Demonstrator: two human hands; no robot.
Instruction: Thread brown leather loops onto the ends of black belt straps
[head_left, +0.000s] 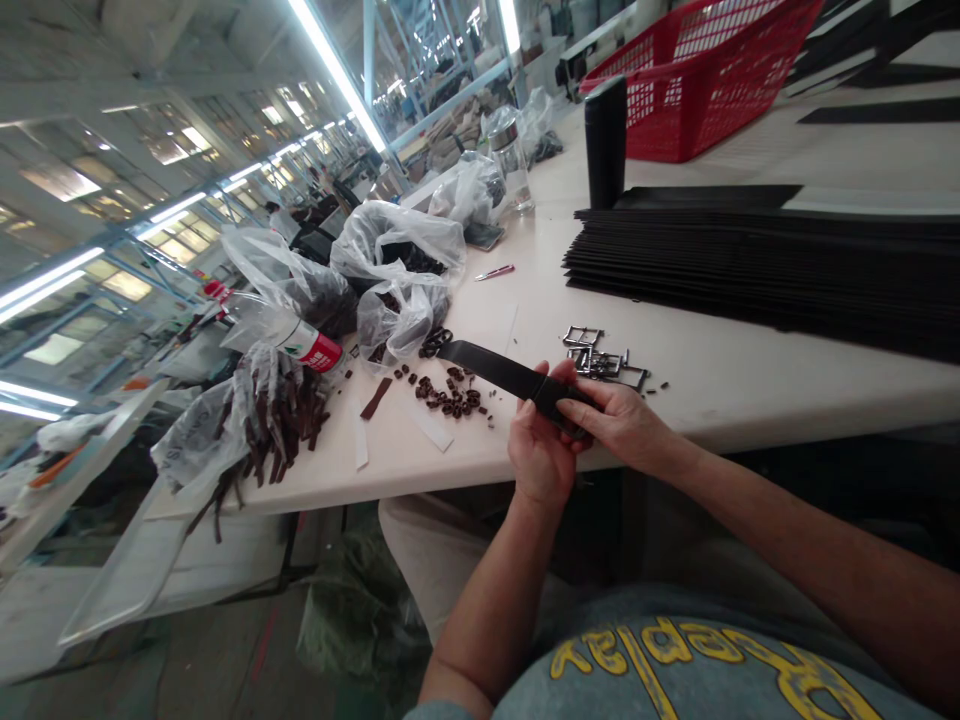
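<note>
Both my hands grip one end of a black leather belt strap [495, 368] at the table's front edge. My left hand [538, 452] holds it from below and my right hand [619, 420] closes over it from the right. The strap's free end points left over a scatter of small dark brown leather loops [448, 392]. Several metal buckles [600, 358] lie just behind my right hand.
A wide stack of black straps [765, 265] covers the table's right side, behind it a black cylinder [605, 140] and a red basket [705, 75]. Plastic bags [397, 265] of dark pieces, a red-capped bottle [311, 345], a pen [495, 271] and a jar [514, 160] stand left.
</note>
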